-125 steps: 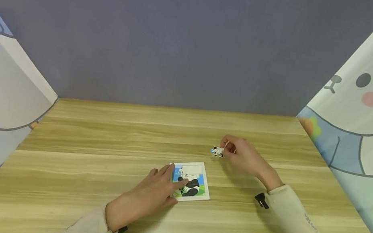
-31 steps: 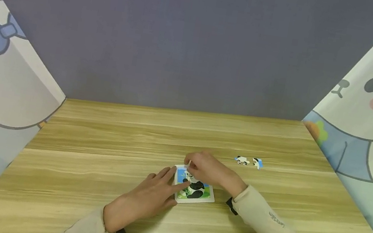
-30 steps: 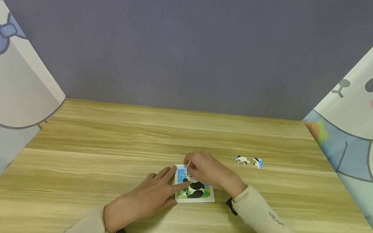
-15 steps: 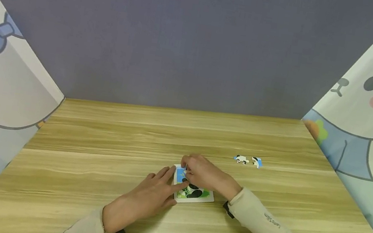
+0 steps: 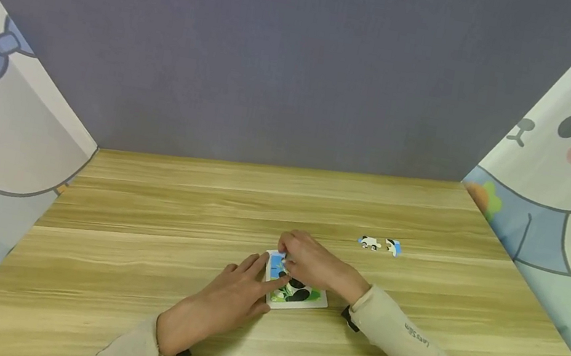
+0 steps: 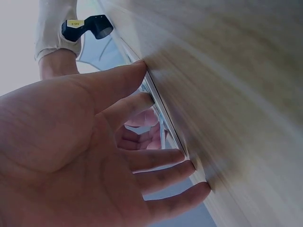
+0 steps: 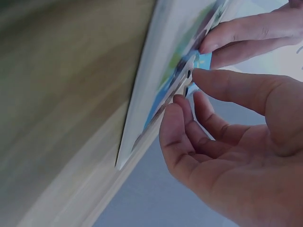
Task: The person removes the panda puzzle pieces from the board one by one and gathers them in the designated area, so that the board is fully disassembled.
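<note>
A framed panda jigsaw puzzle (image 5: pixel 299 293) lies flat on the table. My left hand (image 5: pixel 222 304) rests on its left side, fingers spread and fairly straight, the index fingertip on the picture. In the left wrist view, that hand's fingertips (image 6: pixel 177 155) touch the frame and tabletop. My right hand (image 5: pixel 313 263) is over the far part of the puzzle, pinching a small puzzle piece (image 7: pixel 188 84) between thumb and fingers. The hand hides most of that piece in the head view, and whether it is seated I cannot tell.
Two loose puzzle pieces, one with panda eyes (image 5: pixel 369 243) and one blue, white and black (image 5: pixel 394 247), lie right of the puzzle on the wooden table (image 5: pixel 146 206). A grey panel (image 5: pixel 293 61) stands behind, with cartoon-printed panels on both sides.
Over several seconds my right hand has moved from the loose pieces at the right to the puzzle's far part. In the last second it shifted slightly left. The left hand stays put.
</note>
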Demonstrator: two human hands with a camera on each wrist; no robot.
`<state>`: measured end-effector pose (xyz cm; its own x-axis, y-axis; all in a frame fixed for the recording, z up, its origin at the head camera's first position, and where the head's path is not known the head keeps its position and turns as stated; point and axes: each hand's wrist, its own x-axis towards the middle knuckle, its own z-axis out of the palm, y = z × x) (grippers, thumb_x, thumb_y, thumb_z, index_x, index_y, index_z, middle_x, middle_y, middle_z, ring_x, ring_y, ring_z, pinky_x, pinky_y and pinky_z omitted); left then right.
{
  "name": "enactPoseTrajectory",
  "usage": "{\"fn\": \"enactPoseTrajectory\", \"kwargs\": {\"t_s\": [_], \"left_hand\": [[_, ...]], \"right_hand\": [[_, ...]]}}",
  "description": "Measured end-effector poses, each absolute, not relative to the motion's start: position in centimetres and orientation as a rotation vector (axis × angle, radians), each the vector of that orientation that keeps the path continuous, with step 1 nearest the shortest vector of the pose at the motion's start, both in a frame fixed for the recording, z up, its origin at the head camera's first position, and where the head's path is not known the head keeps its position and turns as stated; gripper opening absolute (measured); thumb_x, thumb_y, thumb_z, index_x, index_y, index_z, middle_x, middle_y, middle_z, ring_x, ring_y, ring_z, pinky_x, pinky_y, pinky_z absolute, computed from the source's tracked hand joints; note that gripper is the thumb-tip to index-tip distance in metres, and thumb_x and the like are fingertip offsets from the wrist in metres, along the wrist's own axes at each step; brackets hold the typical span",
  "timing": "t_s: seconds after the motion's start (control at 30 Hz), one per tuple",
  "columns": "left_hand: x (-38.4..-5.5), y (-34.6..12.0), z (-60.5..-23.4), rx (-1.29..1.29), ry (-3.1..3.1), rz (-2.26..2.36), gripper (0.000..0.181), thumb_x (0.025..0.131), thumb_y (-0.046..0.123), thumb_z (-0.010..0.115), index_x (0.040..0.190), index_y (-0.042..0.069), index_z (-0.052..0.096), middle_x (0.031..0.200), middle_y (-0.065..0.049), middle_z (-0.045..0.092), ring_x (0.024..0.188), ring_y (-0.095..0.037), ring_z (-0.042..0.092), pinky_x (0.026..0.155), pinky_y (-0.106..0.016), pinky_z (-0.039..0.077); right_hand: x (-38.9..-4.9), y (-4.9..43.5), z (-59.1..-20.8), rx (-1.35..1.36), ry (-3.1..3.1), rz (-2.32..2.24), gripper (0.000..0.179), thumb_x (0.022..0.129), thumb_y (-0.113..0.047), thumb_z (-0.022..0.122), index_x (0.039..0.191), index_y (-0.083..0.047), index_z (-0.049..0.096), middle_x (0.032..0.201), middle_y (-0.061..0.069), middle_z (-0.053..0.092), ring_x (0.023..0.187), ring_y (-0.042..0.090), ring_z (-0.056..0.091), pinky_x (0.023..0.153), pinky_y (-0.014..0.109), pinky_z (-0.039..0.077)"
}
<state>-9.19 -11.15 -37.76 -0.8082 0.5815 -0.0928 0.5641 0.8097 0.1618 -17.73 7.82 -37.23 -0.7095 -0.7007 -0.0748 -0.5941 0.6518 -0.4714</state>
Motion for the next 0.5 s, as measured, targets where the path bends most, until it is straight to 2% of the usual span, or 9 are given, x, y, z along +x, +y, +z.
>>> {"fn": "enactPoseTrajectory", "kwargs": {"t_s": [0.23,0.5], "left_hand": [[-9.24,-11.14,-37.77,0.901,2.85,0.2,0.055,0.098,0.039,0.062,0.15,0.032,0.046,0.154,-0.026,0.034,0.138,-0.043,0.041,0.095,-0.059,0.047],[-9.26,-11.09,-37.78,0.885,2.842,0.201,0.054,0.097,0.039,0.063,0.149,0.032,0.047,0.155,-0.026,0.034,0.138,-0.042,0.041,0.095,-0.059,0.047]], "right_hand": [[-18.26,8.05,-37.02,-1.079,2.59,-0.721,0.01,0.095,0.0,0.061,0.102,-0.006,0.065,0.096,0.002,0.064,0.082,0.01,0.057,0.072,0.026,0.051],[-18.62,8.46,-36.75,-1.121,2.547,-0.782,0.009,0.096,-0.004,0.064,0.092,-0.01,0.069,0.084,-0.001,0.063,0.073,0.01,0.055,0.065,0.027,0.05]]}}
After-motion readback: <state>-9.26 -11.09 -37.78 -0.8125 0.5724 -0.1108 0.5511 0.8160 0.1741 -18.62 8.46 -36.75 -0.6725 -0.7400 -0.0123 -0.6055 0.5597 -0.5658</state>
